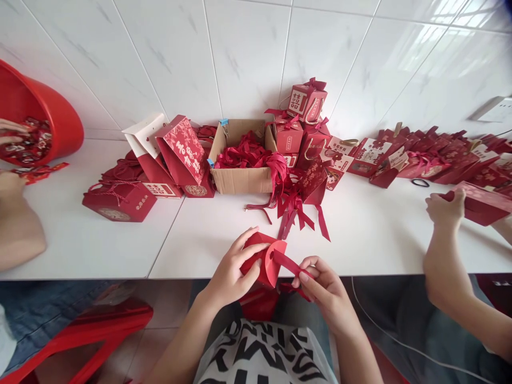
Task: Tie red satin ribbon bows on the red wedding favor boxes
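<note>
At the table's front edge my left hand grips a small red gift box, its fingers spread over the side and the thumb near the top flaps. Curved flaps with a dark hole face my right side. A dark red ribbon runs from that hole to my right hand, which pinches it between thumb and fingers. The ribbon's loose end hangs below that hand. Just beyond the box, more cut ribbons trail over the tabletop.
A cardboard box full of ribbons stands against the tiled wall, between stacked red gift boxes. More boxes stand left. A co-worker's hand holds a box at right; another person reaches into a red bucket of wrapped sweets at left.
</note>
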Demonstrator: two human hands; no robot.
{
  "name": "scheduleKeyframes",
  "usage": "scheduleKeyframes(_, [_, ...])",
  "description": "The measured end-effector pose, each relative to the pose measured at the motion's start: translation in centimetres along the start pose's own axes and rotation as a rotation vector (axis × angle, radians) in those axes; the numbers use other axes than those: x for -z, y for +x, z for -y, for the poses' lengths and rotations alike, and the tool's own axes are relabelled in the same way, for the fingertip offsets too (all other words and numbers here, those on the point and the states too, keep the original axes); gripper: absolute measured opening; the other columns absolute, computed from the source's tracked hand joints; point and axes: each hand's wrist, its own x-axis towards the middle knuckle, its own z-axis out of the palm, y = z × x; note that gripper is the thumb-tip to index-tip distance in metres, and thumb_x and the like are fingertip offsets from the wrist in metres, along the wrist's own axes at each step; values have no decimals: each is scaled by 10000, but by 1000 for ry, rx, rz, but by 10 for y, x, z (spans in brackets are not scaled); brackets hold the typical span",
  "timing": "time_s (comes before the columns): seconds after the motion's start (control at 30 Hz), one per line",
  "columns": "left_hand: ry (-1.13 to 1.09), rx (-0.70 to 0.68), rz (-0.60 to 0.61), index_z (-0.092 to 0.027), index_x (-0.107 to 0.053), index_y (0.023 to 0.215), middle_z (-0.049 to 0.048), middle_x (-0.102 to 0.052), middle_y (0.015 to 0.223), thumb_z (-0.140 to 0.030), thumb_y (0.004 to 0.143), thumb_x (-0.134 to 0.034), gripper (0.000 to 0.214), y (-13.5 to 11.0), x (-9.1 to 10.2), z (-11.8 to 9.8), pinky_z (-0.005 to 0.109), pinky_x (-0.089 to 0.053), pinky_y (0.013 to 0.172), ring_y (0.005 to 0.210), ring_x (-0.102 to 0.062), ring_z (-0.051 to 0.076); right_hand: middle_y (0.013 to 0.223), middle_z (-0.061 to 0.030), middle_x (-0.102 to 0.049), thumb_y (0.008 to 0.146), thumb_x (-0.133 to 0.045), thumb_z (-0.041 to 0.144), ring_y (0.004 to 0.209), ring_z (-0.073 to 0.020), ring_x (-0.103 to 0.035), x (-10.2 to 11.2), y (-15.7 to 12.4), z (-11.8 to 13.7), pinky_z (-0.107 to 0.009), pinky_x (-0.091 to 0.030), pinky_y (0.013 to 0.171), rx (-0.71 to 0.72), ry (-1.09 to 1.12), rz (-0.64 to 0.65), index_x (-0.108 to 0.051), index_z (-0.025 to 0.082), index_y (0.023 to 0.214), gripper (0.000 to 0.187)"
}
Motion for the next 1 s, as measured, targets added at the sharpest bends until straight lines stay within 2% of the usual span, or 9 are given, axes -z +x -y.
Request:
scheduleKeyframes(0.27, [16, -1, -1, -218, -586, 1216, 92, -365, 1484, -164, 896, -445, 354, 1, 0, -2, 441, -351, 1125, 1375, -342, 260, 744, -24, -633, 880, -594, 401, 588, -98, -417, -4, -8, 6, -234, -266, 528, -31, -73, 36, -512, 187, 938, 237])
scheduleKeyframes(0.43, [23, 3, -5, -218, -595, 1206, 90, -367, 1482, -165, 889, -449, 352, 0, -1, -1, 439, -354, 1124, 1376, -340, 264, 743, -20, -636, 892, -585, 375, 534, -69, -345, 1, -8, 4, -233, -259, 526, -19, -51, 22, -508, 179, 949, 219])
scheduleKeyframes(0.6, [22, 12, -14, -212, -616, 1175, 91, -385, 1468, -151, 882, -444, 345, 0, -1, -2, 433, -367, 1118, 1374, -347, 259, 758, -22, -639, 888, -586, 391, 536, -67, -355, -2, -3, 8, -223, -257, 514, -22, -61, 10, -503, 182, 944, 231])
scheduleKeyframes(0.83, [25, 4, -26, -231, -628, 1161, 79, -415, 1453, -127, 860, -466, 357, 0, 2, -6, 445, -400, 1096, 1351, -384, 267, 768, -25, -643, 872, -588, 443, 559, -88, -411, -5, 6, 22, -226, -291, 527, -11, -189, 7, -513, 190, 923, 269])
scheduleKeyframes(1.0, [35, -5, -44, -233, -667, 1097, 70, -451, 1420, -128, 850, -469, 334, 1, 4, -7, 424, -412, 1088, 1329, -414, 260, 805, -44, -649, 877, -568, 456, 761, -163, -564, 2, 9, 22, -267, -399, 686, 20, -349, 2, -537, 187, 897, 271])
